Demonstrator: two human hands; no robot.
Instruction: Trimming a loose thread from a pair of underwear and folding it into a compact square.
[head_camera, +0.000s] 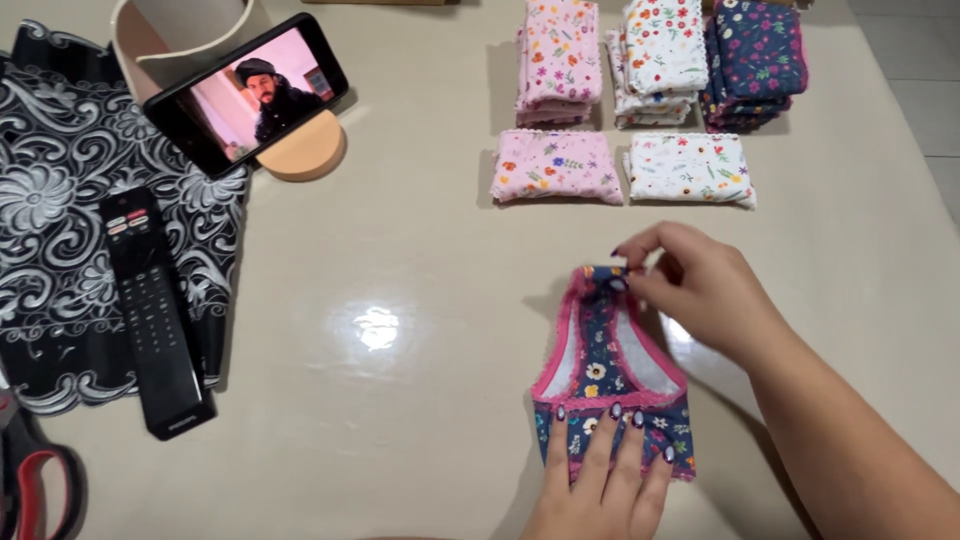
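your left hand (600, 470) flat, fingers spread, pressing the navy floral underwear (612, 385) on the table (400, 330), your right hand (690, 285) pinching its top end, folded stacks (660, 60) beyond

We see a glossy beige table (400, 260) filling most of the frame, with a bright ceiling light glare (377, 328) reflected at its centre. We note pale grey floor tiles (915, 90) in the upper right corner past the table edge. A black cloth with white floral lace pattern (60, 190) drapes over the table's left side. Light is even, indoor, with soft shadows.
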